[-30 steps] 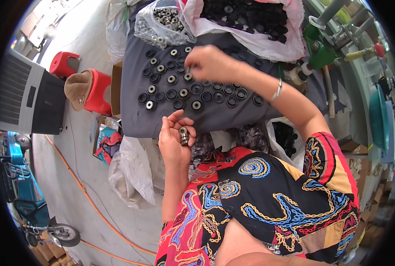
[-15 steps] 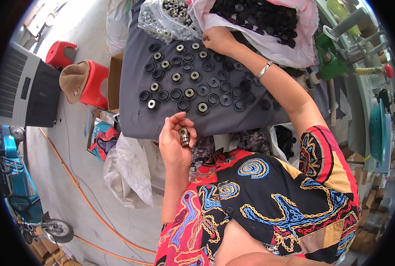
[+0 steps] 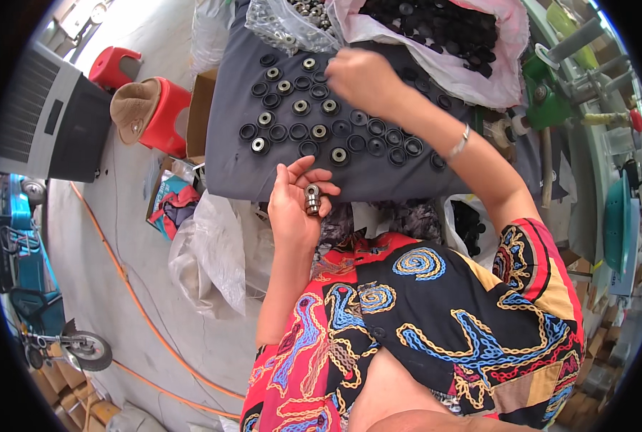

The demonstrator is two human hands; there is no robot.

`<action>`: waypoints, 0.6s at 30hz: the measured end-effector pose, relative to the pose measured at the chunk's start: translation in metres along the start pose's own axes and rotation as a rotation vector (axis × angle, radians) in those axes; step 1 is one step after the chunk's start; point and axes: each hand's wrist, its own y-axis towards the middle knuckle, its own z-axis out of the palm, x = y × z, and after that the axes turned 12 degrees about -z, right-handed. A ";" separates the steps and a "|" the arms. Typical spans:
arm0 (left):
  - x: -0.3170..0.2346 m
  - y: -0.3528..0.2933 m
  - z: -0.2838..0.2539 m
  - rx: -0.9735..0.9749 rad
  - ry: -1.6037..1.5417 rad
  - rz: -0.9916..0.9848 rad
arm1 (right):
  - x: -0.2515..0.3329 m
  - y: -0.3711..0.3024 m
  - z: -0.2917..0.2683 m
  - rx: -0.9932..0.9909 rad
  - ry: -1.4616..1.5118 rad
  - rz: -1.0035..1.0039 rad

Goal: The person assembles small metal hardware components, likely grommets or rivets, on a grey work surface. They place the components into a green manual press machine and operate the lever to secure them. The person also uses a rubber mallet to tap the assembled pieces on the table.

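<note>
My left hand (image 3: 296,205) is turned palm up in front of the table's near edge, its fingers curled loosely about a small stack of shiny ball bearings (image 3: 312,200). Over the far part of the grey-covered table, my right hand (image 3: 364,83) is smeared by motion, so what its fingers hold does not show. It hovers beside black plastic ring caps (image 3: 319,92) laid out in loose rows. Metal bearings sit inside several of the left-hand caps, such as one bearing (image 3: 329,106); the caps farther right show none. My right forearm hides some of the rows.
A clear bag of bearings (image 3: 292,29) and a white sack (image 3: 504,79) of black caps stand at the table's far side. Green machinery (image 3: 544,90) is at the right. Red stools (image 3: 170,119), a grey crate (image 3: 62,115) and an orange hose (image 3: 130,288) lie left.
My right hand has come back from beside the sack's edge toward the rows of caps. The left hand's fingers have spread slightly, bearings still in them. The whole view has shifted a little.
</note>
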 end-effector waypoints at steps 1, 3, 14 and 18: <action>0.001 0.000 0.003 -0.010 0.024 -0.004 | 0.020 -0.006 -0.005 0.052 0.096 -0.190; 0.004 0.003 0.008 0.000 0.041 0.009 | 0.067 -0.015 -0.023 0.116 0.655 -0.182; 0.025 0.005 0.017 -0.047 0.181 -0.012 | 0.102 -0.050 -0.029 0.358 0.841 -0.091; 0.026 0.001 0.022 -0.052 0.199 -0.014 | 0.098 -0.047 -0.040 0.456 0.869 -0.109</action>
